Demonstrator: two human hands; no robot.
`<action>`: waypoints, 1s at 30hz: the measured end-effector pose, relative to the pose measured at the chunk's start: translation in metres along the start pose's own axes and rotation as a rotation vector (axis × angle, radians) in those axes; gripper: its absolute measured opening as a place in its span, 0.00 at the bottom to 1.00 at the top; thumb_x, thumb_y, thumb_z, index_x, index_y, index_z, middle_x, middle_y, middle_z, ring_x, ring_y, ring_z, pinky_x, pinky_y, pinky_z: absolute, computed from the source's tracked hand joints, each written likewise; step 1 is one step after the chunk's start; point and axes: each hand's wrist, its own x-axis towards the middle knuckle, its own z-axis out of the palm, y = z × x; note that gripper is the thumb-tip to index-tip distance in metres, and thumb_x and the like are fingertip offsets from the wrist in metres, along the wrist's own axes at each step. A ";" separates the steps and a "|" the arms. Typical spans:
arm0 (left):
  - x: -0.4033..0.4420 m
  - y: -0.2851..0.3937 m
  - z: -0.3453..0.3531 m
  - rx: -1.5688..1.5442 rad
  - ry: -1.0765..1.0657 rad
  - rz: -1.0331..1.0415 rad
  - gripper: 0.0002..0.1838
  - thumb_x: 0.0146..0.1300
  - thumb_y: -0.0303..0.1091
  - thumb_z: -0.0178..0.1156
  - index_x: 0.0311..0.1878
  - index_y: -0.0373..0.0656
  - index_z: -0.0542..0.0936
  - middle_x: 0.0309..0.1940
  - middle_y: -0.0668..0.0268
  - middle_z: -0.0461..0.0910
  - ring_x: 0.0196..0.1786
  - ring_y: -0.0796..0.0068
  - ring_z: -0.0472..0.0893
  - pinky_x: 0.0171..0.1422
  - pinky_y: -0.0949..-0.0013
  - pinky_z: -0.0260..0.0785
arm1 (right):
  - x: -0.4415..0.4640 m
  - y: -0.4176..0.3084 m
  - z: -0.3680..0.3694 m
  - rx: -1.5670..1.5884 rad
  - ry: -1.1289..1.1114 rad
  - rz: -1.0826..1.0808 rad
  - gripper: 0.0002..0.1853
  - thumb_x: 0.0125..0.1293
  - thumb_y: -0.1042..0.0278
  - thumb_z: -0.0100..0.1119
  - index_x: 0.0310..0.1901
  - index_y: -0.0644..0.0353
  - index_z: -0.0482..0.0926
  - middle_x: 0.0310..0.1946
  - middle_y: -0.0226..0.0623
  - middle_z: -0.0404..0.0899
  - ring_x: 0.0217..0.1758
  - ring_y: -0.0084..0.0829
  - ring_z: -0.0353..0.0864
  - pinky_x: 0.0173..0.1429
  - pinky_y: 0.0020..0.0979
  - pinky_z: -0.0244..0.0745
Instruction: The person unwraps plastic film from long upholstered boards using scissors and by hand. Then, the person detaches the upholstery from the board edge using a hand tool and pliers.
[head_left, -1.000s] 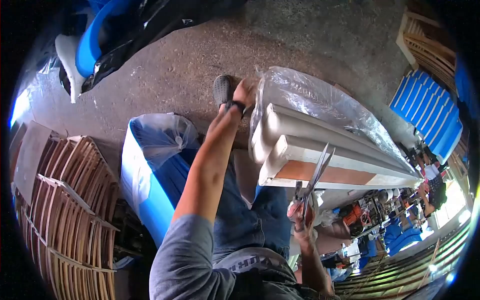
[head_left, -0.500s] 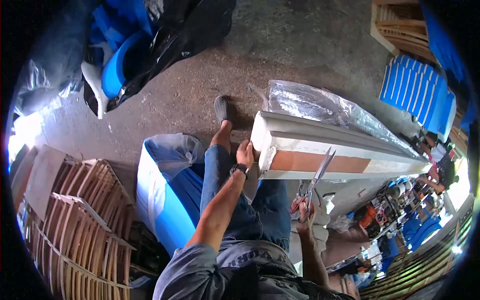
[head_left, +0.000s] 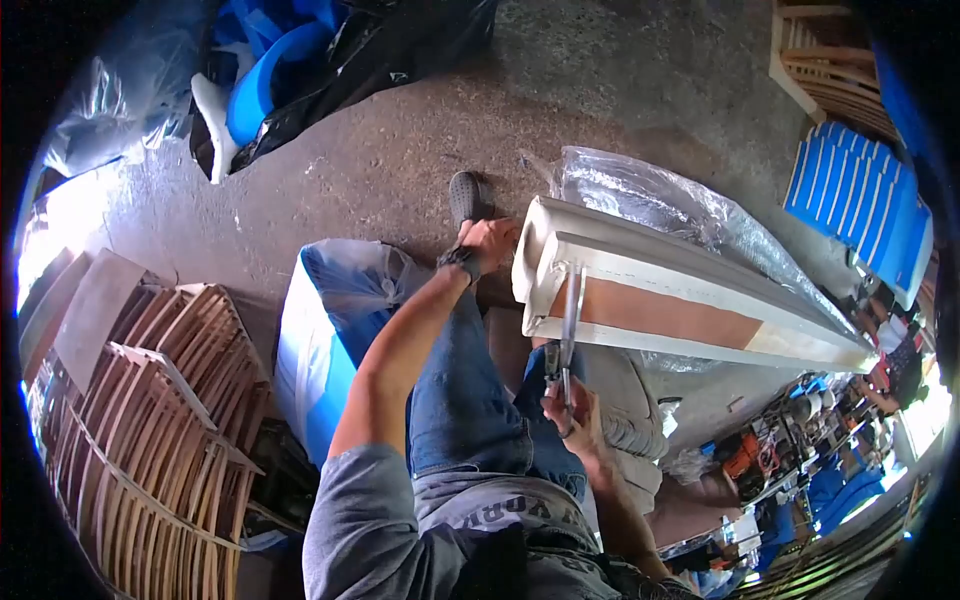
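Observation:
In my right hand (head_left: 575,408) is a pair of scissors (head_left: 570,322), fingers closed round the handles. Its long blades point up across the near end of a long white covered piece (head_left: 650,250) with a brown strip (head_left: 640,312) along its side. My left hand (head_left: 488,243), with a dark watch on its wrist, is at the left end of that piece, close to its upper corner. Those fingers look curled; what they hold, if anything, cannot be made out. Clear plastic wrap (head_left: 650,195) lies along the far side of the white piece.
A plastic-wrapped blue and white piece (head_left: 315,350) stands left of my legs. Curved wooden frames (head_left: 150,430) are stacked at lower left. Black plastic (head_left: 400,75) lies at upper left, blue slatted pieces (head_left: 850,195) at upper right. Another person (head_left: 895,340) is at the far right.
My left hand has moved up along the end of the white piece. The scissors in my right hand have shifted left, towards that end, and now point more upright.

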 end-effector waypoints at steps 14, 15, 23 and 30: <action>0.024 0.015 0.033 -0.256 0.155 0.145 0.30 0.69 0.29 0.45 0.76 0.45 0.59 0.74 0.45 0.62 0.68 0.45 0.73 0.67 0.55 0.72 | 0.046 -0.036 0.061 0.092 -0.124 0.260 0.24 0.75 0.40 0.51 0.39 0.58 0.73 0.25 0.29 0.76 0.26 0.18 0.72 0.32 0.24 0.67; 0.032 0.018 0.026 -0.162 0.010 0.006 0.27 0.70 0.30 0.44 0.72 0.42 0.63 0.71 0.44 0.65 0.66 0.46 0.75 0.65 0.54 0.73 | 0.050 -0.037 0.061 0.083 -0.115 0.268 0.24 0.75 0.40 0.51 0.39 0.58 0.73 0.25 0.29 0.76 0.26 0.18 0.72 0.32 0.24 0.67; 0.015 -0.006 -0.019 -0.104 -0.227 -0.053 0.12 0.69 0.39 0.53 0.42 0.44 0.83 0.38 0.52 0.85 0.45 0.49 0.85 0.49 0.53 0.76 | 0.083 -0.038 0.064 0.180 -0.099 0.521 0.33 0.72 0.29 0.46 0.37 0.58 0.75 0.25 0.34 0.79 0.26 0.25 0.82 0.28 0.25 0.79; 0.012 -0.010 -0.012 -0.243 0.195 0.038 0.17 0.65 0.28 0.51 0.56 0.46 0.79 0.54 0.49 0.79 0.52 0.45 0.82 0.53 0.52 0.77 | 0.095 -0.044 0.066 0.204 0.015 0.617 0.33 0.71 0.27 0.44 0.34 0.55 0.76 0.24 0.32 0.78 0.24 0.25 0.81 0.27 0.27 0.79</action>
